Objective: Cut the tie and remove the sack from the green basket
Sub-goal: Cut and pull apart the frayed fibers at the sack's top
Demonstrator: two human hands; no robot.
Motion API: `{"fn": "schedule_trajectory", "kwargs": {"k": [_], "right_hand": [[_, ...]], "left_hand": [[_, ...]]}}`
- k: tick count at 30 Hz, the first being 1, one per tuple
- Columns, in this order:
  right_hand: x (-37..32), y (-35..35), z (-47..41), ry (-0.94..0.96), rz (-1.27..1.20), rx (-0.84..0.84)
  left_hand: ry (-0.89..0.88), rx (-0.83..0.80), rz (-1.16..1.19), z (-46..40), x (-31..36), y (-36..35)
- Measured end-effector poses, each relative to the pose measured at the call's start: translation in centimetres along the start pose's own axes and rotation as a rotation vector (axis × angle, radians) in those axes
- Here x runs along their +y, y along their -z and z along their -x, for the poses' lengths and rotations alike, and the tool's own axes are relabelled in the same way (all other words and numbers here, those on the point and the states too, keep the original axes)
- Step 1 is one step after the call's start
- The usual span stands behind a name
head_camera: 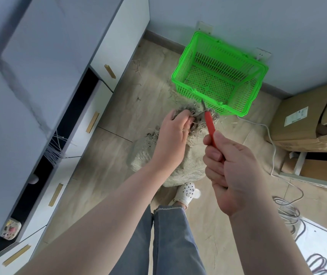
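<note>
A bright green plastic basket (221, 74) stands on the floor by the far wall, holding only a few loose fibres. In front of it a pale woven sack (188, 163) sits on the floor, its frayed grey top (194, 116) bunched up. My left hand (173, 133) grips that bunched top. My right hand (232, 167) holds red-handled scissors (210, 124); their metal blades point at the frayed neck beside the basket's near rim. The tie itself is too small to make out.
White cabinets with wooden handles and dark open gaps (75, 124) run along the left. Cardboard boxes (305, 120) are stacked at the right. A white cable (271, 147) and coiled wires (289, 211) lie on the floor. My foot in a white clog (186, 192) is just behind the sack.
</note>
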State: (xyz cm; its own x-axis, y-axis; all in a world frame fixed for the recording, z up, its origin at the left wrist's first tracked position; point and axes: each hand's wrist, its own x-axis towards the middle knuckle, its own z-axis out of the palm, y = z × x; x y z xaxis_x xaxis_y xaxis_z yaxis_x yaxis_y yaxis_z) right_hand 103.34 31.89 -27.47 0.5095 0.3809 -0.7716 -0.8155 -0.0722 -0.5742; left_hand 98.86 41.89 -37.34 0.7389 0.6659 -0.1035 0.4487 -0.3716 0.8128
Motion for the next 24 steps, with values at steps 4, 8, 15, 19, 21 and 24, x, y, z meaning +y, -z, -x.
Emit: {"fn": "schedule_trajectory", "kwargs": {"k": [4,8,15,19,21,24], "right_hand": [[0.2,0.2,0.2,-0.022,-0.021,-0.015],[-0.5,0.0,-0.9,-0.036,-0.005,0.022],[0.9,0.0,-0.5,-0.008,0.218,0.030],[1.1,0.2,-0.2,0.033,0.293,0.051],[1.0,0.5,0.0,0.000,0.249,0.043],[0.4,1.0,0.4,-0.180,0.031,-0.037]], "left_hand": [[0.016,-0.013,0.026,-0.2,0.4,0.4],[-0.001,0.037,0.171,0.3,1.0,0.7],[0.079,0.079,0.240,0.9,1.2,1.0],[0.165,0.117,0.296,0.8,1.3,0.9],[0.198,0.135,0.336,0.8,1.3,0.9],[0.207,0.147,0.344,0.5,1.5,1.2]]}}
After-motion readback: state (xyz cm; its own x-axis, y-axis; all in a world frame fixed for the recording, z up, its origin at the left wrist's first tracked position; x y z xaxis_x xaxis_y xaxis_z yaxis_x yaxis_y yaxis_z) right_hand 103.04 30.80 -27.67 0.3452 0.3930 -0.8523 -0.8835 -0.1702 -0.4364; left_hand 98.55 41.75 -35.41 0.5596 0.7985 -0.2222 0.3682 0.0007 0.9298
